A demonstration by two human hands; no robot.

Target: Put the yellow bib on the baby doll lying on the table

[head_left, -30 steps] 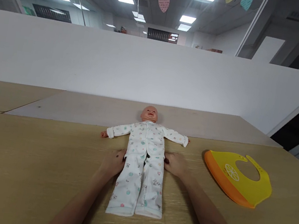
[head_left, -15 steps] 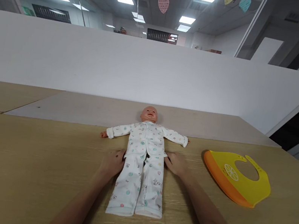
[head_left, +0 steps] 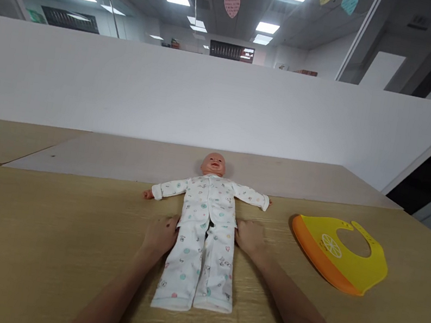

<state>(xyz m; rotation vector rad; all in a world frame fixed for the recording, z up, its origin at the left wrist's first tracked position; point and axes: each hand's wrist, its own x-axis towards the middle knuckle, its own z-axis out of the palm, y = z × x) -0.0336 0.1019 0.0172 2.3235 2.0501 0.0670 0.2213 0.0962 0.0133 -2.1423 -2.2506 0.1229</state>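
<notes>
A baby doll lies on its back, arms spread, in a white printed pyjama top and matching pyjama pants. The top's hem is parted at the lower middle, over the waist of the pants. My left hand is curled against the hip on the left side of the picture, closed on the edge of the pants. At the opposite hip, my right hand is closed on the pants just below the top's hem. The fingertips of both hands are hidden by cloth. The pant legs lie straight toward me, with no feet showing.
A yellow bib with an orange pocket and a citrus print lies to the right on the wooden table. A grey board runs along the back, against a white wall. The table's front edge shows at lower right.
My right hand has curled in closer at the hip, its fingers tucked further in. The left hand holds its place. The whole view has shifted slightly; doll and bib lie as before.
</notes>
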